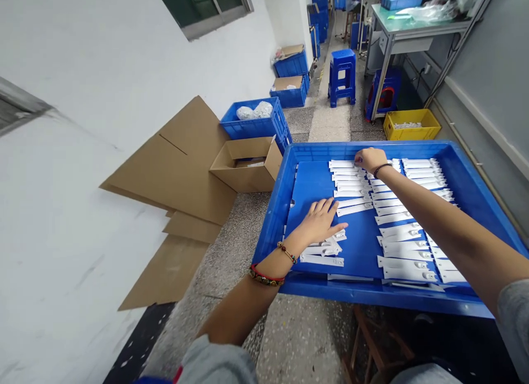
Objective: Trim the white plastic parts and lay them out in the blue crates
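A large blue tray [268,230] holds white plastic strips [403,246] laid side by side in columns. My left hand [321,221], with bracelets at the wrist, lies spread over the tray's left part, just above a small loose pile of white pieces [322,259]. Its fingertips come close to the lowest strip of the left column [349,178]. At the far side of the tray, my right hand [369,158] has its fingers curled down at the top end of that column. What its fingertips hold, if anything, is hidden.
Left of the tray stand an open cardboard box [248,177], flat cardboard sheets [185,169] and a blue crate [252,128]. Beyond it are a yellow bin [412,131], a blue stool [342,75] and a workbench [413,25]. A white wall [103,125] runs along the left.
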Motion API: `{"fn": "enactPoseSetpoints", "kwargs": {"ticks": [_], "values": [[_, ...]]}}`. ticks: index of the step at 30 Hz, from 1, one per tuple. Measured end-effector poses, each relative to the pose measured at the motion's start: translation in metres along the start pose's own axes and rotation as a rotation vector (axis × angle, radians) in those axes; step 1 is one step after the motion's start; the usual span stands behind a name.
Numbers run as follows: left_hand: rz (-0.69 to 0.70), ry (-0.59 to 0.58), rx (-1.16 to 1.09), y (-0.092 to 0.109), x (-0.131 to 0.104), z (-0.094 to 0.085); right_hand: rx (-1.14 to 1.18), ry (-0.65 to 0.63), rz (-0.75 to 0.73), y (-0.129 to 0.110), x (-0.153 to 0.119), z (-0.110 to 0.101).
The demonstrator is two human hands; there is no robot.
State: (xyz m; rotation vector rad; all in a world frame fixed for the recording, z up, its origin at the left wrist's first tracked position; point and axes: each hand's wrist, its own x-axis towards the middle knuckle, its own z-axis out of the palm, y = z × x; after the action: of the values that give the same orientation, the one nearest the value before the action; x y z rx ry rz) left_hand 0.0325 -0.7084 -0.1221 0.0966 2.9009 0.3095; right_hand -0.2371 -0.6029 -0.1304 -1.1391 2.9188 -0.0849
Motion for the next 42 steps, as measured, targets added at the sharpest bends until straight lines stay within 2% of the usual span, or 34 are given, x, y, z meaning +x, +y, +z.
{"fn": "enactPoseSetpoints", "kwargs": {"ticks": [3,7,12,16,21,25,32,37,42], "values": [[0.004,0.018,-0.003,0.0,0.0,0.0,0.006,-0.007,0.008,0.0,0.001,0.002],[-0.007,-0.008,0.007,0.0,0.0,0.0,0.049,0.028,-0.012,0.012,-0.006,-0.001],[-0.006,-0.002,-0.009,-0.001,0.002,0.002,0.113,-0.026,-0.134,0.03,-0.014,-0.013],[-0.001,-0.004,-0.018,-0.003,0.003,0.003,0.112,-0.076,-0.246,0.026,-0.015,-0.01],[-0.01,-0.033,-0.02,-0.002,0.003,0.001,0.075,-0.039,-0.272,0.018,-0.019,-0.002],[-0.004,-0.018,-0.018,-0.002,0.003,0.001,0.065,-0.021,-0.289,0.024,-0.024,-0.009],[-0.019,-0.042,-0.016,0.0,0.004,0.0,0.041,-0.17,-0.389,0.03,-0.031,-0.017],[-0.02,-0.053,-0.023,0.0,0.004,-0.002,0.014,-0.158,-0.379,0.026,-0.036,-0.009],[0.021,0.01,-0.052,-0.005,0.004,0.003,0.008,-0.124,-0.376,0.025,-0.042,-0.009]]}}
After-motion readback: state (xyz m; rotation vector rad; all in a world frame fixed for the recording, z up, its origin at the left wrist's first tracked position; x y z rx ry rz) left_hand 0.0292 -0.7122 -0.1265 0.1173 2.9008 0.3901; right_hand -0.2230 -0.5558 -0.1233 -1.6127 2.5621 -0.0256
